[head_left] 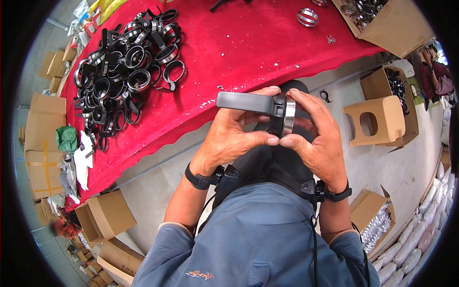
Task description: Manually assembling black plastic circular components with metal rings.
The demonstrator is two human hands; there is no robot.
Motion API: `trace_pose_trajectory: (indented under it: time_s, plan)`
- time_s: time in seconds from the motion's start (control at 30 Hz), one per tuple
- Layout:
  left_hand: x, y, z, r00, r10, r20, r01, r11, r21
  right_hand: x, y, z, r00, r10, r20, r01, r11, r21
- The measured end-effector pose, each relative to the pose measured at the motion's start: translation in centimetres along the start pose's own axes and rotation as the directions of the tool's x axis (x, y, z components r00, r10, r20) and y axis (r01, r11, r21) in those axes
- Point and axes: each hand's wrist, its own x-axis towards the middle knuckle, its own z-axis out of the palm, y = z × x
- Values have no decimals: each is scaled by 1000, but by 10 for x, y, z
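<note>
A worktop point(253, 50) under a red cloth spans from nine o'clock round to one o'clock. On it, at ten o'clock, lies a broad heap point(114, 71) of black, handled rings, many lined with shiny metal. Cartons stand around the worker: an open one point(114, 210) at eight o'clock, another point(373, 86) between two and three o'clock with black parts inside, and one point(366, 208) at four o'clock filled with silvery pieces. A further carton point(399, 26), between one and two o'clock, contains metal rings.

Near the centre, above the lap and just short of the worktop's edge, the left grip point(224, 138) and right grip point(325, 136) face each other, thumbs low and nearly meeting, fingers curved over the top. Both are partly closed, about as wide as the ring between them. The left grip has hold of a black piece point(244, 101), its long, flat handle pointing to nine o'clock. The right grip pinches a silvery band point(289, 117) set against the black ring's three-o'clock side; how far it is seated cannot be told.

Smaller still, loose metal rings point(308, 22) lie on the cloth at one o'clock, and one black ring point(326, 96) rests on the floor at two o'clock.
</note>
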Motion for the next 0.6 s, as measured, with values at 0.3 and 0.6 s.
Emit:
trace_pose_trajectory:
  time_s: [0.3, 0.6]
  plan:
    - [-5, 12, -1, 999, -37, 1, 37, 999, 21, -2, 4, 6, 995, -104, -1, 104, 990, -93]
    - [-2, 10, -2, 1000, -1, 28, 2, 999, -48, -2, -1, 4, 999, -36, 30, 34, 998, 51]
